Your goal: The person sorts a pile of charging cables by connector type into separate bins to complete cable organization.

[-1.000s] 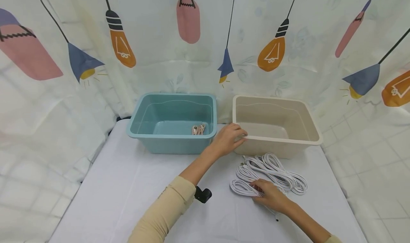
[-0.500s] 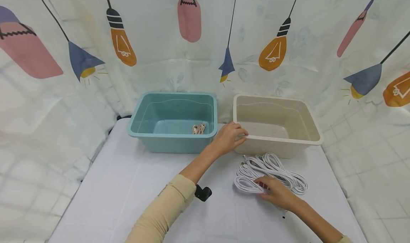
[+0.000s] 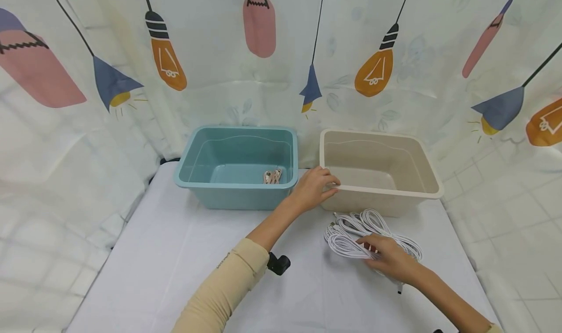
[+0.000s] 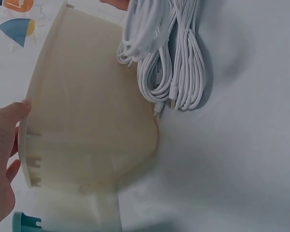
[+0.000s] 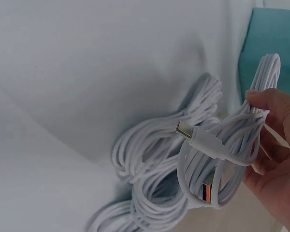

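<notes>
My left hand [image 3: 312,189] grips the near left corner of the beige bin [image 3: 382,192]; in the left wrist view its thumb lies on the rim. My right hand [image 3: 388,258] pinches a coiled white USB cable [image 5: 249,123] between thumb and fingers. In the right wrist view this coil hangs over the others, with a metal plug [image 5: 184,128] and an orange-lined USB plug [image 5: 206,192] showing. Other white cable coils [image 3: 373,223] lie on the table just in front of the beige bin. The held coil partly covers them in the head view.
A blue-green bin [image 3: 237,185] stands left of the beige one, with small pinkish cables [image 3: 272,177] inside. A black device [image 3: 278,264] sits at the left sleeve. White cloth covers the table [image 3: 175,264], and a printed curtain [image 3: 272,94] hangs behind the bins.
My right hand has moved right and slightly up with the coiled cable, whose hanging plug end has shifted right too. The left hand stays on the beige bin's rim.
</notes>
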A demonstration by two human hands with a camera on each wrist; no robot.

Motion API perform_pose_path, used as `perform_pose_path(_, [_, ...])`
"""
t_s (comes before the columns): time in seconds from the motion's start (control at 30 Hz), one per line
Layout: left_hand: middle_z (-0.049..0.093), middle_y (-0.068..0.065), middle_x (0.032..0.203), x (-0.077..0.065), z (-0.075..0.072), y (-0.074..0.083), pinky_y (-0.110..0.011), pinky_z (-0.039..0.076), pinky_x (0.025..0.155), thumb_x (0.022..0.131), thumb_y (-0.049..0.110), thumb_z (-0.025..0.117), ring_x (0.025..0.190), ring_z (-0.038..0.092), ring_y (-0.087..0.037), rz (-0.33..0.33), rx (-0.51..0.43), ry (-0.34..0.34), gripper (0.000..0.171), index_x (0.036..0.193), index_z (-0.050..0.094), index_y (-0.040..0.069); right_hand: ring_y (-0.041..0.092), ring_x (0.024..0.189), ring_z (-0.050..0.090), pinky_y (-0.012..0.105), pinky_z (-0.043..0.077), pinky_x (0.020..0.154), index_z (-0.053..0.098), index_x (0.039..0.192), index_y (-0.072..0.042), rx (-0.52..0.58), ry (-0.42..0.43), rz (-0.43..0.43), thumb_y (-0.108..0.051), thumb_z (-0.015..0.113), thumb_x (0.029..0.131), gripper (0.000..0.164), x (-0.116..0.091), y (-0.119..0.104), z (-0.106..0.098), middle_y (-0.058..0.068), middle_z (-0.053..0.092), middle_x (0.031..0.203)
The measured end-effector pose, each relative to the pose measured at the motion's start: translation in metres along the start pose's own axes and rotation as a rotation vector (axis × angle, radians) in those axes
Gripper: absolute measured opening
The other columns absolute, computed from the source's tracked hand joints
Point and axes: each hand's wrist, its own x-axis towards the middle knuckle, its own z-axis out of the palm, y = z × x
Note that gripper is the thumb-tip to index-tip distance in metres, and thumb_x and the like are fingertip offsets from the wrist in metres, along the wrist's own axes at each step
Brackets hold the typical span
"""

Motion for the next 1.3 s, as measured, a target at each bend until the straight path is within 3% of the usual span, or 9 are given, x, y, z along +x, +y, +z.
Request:
perform_pose_path(0.37, [0.073, -0.004, 0.103, 0.001, 0.002, -0.001, -0.038, 0.052, 0.081, 0.097, 0.021, 0.080, 0.096, 0.064, -0.024, -0.001, 0.005, 0.002, 0.016, 0.111, 0.081, 0.013, 0.007, 0.082, 0.060, 0.026, 0.055, 0.066, 0.071, 0.114, -0.001, -0.057, -0.001, 0.032, 0.006, 0.090, 0.074, 0.045, 0.006, -0.007, -0.030, 0.000, 0.068, 0.093])
perform_pose_path(0.93, [0.073, -0.004, 0.103, 0.004, 0.002, 0.000, -0.036, 0.052, 0.079, 0.099, 0.024, 0.077, 0.094, 0.063, -0.023, 0.026, 0.036, -0.012, 0.015, 0.111, 0.080, 0.015, 0.003, 0.080, 0.058, 0.020, 0.051, 0.064, 0.070, 0.114, 0.001, -0.136, 0.068, 0.001, 0.009, 0.089, 0.070, 0.049, 0.017, -0.006, -0.087, -0.004, 0.067, 0.090])
perform_pose_path(1.3, [0.073, -0.003, 0.105, 0.003, -0.004, 0.003, -0.036, 0.053, 0.083, 0.102, 0.027, 0.073, 0.097, 0.063, -0.022, -0.004, 0.079, -0.074, 0.017, 0.114, 0.079, 0.016, 0.004, 0.079, 0.058, 0.018, 0.052, 0.065, 0.072, 0.115, 0.001, -0.162, 0.081, 0.020, 0.008, 0.091, 0.069, 0.050, 0.037, -0.005, -0.118, -0.004, 0.067, 0.090])
